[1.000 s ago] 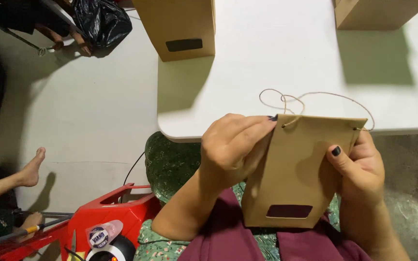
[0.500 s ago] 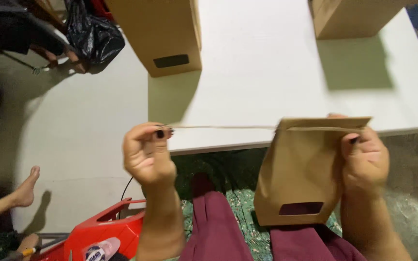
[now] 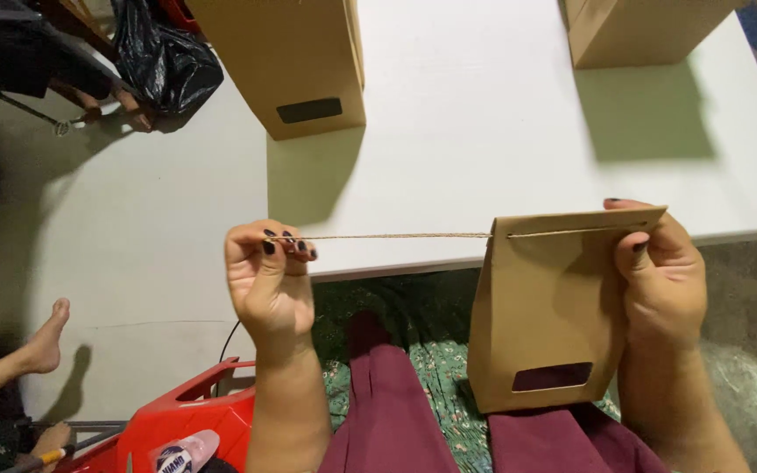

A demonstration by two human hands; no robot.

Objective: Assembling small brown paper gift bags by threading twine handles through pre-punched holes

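Observation:
A brown paper bag (image 3: 541, 307) with a small dark window near its bottom hangs upright over my lap. My right hand (image 3: 659, 271) grips its top right corner. A thin brown string (image 3: 396, 236) runs taut from the bag's top edge leftward to my left hand (image 3: 269, 276), which pinches the string's end between fingertips. The string also shows along the bag's top fold.
A white table (image 3: 501, 114) lies ahead with a brown paper bag (image 3: 295, 61) at its near left and another (image 3: 641, 31) at the far right. A red plastic bin (image 3: 186, 429) sits at lower left. A black plastic sack (image 3: 164, 61) and another person's foot (image 3: 45, 337) are on the floor.
My left hand left the bag's top and pulled the loose string out to the left until it went taut. The bag has shifted slightly right in my right hand.

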